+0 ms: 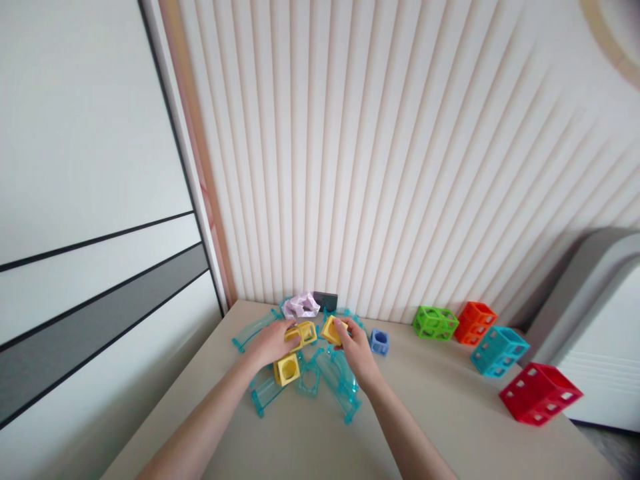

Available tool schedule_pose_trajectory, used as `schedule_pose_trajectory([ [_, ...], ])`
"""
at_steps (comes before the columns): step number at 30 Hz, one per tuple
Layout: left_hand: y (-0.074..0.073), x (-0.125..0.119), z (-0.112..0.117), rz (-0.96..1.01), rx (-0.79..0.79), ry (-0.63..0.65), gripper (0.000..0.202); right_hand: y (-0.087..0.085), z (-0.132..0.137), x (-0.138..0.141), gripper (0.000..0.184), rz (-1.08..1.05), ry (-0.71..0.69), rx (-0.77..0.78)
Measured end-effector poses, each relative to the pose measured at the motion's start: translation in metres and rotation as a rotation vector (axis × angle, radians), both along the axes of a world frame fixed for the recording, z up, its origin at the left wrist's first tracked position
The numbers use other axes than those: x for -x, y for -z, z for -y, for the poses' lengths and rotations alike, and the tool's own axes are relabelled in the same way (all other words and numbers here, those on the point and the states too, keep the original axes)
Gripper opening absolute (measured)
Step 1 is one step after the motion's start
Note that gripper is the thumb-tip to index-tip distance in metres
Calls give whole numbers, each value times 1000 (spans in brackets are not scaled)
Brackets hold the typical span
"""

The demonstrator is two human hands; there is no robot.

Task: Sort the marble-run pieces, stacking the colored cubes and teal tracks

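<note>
My left hand (274, 341) grips a yellow hollow cube block (305, 331) at the far middle of the beige table (450, 413). My right hand (356, 350) pinches a second yellow block (332, 329) just to its right, the two blocks nearly touching. A third yellow cube (287, 369) lies below my left hand. Several clear teal track pieces (340, 381) lie scattered under and around both hands. A small blue cube (379, 341) sits right of my right hand.
A crumpled lilac bag (301, 305) and a dark grey block (325, 301) lie by the ribbed wall. Green (435, 323), orange (475, 323), teal (499, 351) and red (540, 393) lattice boxes line the right side. A white appliance (605, 347) stands at far right.
</note>
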State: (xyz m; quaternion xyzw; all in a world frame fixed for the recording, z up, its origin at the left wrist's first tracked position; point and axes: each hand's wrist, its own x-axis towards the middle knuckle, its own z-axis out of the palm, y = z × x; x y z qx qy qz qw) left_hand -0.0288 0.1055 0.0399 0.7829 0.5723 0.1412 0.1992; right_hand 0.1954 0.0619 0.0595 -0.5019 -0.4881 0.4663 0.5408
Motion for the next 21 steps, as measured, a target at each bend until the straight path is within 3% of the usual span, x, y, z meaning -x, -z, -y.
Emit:
schedule_pose_trajectory([
  [5,6,-5,-5,-4,-19,1,55,6,3,3,56,105,-108,-19],
  [12,23,-13,-12,270,-47,-35,42,18,2,8,54,168,-170,-10],
  [15,22,-17,-10,370,-73,-33,41,15,8,10,51,230,-205,-52],
  [21,16,-22,-7,442,-47,-94,25,1,29,19,40,338,-439,-164],
])
